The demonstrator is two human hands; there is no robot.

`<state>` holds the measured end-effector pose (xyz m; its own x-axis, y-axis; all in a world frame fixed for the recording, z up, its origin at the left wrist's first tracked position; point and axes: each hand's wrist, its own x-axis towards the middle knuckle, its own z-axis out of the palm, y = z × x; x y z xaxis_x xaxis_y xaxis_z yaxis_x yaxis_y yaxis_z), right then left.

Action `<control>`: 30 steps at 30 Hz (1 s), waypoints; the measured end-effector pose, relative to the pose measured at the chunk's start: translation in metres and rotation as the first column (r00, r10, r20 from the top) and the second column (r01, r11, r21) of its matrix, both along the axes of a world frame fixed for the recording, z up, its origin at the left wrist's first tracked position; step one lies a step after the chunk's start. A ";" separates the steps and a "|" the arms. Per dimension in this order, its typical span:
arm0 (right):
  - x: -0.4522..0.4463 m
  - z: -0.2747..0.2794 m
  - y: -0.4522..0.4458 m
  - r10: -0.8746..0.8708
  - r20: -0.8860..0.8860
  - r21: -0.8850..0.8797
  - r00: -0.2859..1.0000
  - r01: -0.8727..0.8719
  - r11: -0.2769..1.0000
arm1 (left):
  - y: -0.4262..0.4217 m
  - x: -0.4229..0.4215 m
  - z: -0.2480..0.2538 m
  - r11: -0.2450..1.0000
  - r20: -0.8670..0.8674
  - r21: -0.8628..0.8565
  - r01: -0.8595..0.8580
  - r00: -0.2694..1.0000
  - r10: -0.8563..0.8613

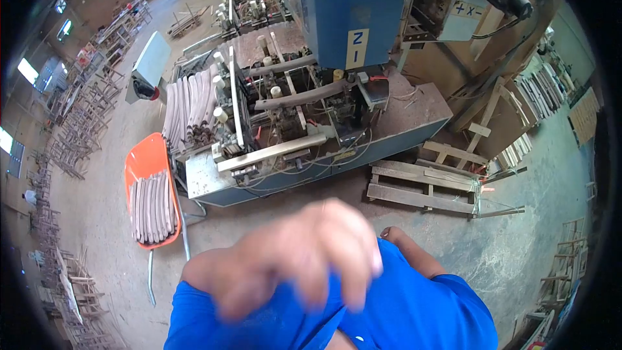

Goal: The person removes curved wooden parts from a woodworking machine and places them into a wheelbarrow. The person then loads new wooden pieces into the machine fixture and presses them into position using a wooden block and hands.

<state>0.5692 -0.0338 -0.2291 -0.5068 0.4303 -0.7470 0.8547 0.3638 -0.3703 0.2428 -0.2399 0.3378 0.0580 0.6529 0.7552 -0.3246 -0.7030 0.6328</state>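
Observation:
My left hand [311,253] is raised close to the camera, in front of my blue shirt [414,304], and blurred by motion. Its loosely bent fingers point down with gaps between them, and nothing shows in its grasp. My right hand [391,233] is lower at my right side, partly covered by the left; its fingers are too small and hidden to read. Ahead of both hands stands a woodworking machine [350,159] with a blue control box [356,19]. Curved wooden pieces [304,96] lie across its fixtures, apart from my hands.
An orange wheelbarrow [133,162] at the left holds several curved wooden slats [153,207]. More slats [189,107] are stacked at the machine's left end. Wooden pallets [421,185] lie on the floor at the right. Chair frames [78,136] line the far left.

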 end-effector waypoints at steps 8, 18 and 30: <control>0.007 -0.001 -0.006 -0.038 0.011 -0.015 0.999 0.038 0.999 | -0.018 -0.040 -0.311 0.444 -0.197 -0.873 -0.202 0.979 0.058; 0.022 -0.018 0.012 0.093 0.041 -0.030 0.995 -0.092 0.995 | -0.142 -0.042 -0.441 -0.030 -0.247 -0.944 -0.329 0.763 -0.598; -0.029 -0.002 0.005 0.010 -0.049 -0.070 0.999 -0.014 0.997 | -0.273 -0.104 -0.562 -0.271 -0.642 -0.643 -0.716 0.697 -0.318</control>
<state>0.5400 -0.0291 -0.2313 -0.5479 0.3716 -0.7495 0.8309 0.3458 -0.4360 0.1384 -0.5132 -0.2243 -0.4040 0.4906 -0.7720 0.2965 0.8687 0.3969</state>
